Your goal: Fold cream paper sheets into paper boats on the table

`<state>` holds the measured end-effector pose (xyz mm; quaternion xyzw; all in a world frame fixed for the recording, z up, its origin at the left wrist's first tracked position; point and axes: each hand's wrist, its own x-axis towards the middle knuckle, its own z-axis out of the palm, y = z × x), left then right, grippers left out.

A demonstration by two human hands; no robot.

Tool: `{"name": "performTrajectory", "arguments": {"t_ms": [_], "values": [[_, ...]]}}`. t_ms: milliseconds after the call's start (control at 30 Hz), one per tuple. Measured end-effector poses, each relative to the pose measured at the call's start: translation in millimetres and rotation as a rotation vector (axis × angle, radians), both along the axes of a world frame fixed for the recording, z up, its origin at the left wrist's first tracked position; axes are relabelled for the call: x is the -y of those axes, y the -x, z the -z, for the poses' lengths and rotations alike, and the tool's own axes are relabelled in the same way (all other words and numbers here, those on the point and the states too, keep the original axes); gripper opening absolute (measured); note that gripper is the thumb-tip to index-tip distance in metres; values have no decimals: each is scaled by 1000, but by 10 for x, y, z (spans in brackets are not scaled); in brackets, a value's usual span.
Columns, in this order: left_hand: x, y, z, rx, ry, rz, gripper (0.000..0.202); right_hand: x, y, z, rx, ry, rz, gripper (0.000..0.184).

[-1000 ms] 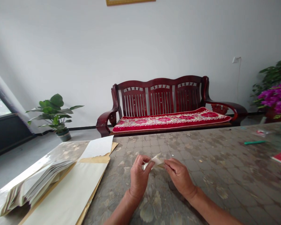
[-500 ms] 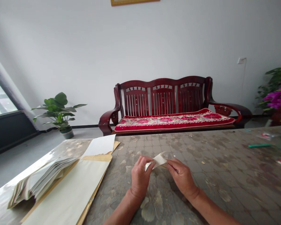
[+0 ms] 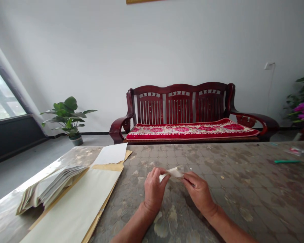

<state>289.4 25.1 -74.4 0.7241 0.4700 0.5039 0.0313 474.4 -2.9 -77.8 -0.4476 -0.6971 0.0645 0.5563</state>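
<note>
A pale paper piece is sitting between the left hand and the right hand, both pinching it; a cream sheet is lying left of them.

Table in the foreground; behind it, a bench with a mat along its seat, and the wall farther back. Above the table's middle, a paper strip between 2 hands: left hand, right hand. Table, left: folded papers; to their right, a flat sheet; beyond, another sheet. Table, far right: a pen-like tool, with a packet behind it. Floor, left of the bench: a potted plant.
</note>
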Motion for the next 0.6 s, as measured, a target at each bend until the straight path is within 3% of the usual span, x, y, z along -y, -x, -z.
{"name": "performTrajectory", "arguments": {"t_ms": [267, 467, 600], "values": [[-2, -26, 17, 16, 36, 62, 8, -50, -56, 69, -74, 43, 17, 17], [20, -15, -2, 4, 46, -14, 8, -39, -47, 82, -48, 61, 6, 18], [10, -3, 0, -7, 14, 34, 8, -18, -16, 59, -25, 82, -4, 18]]}}
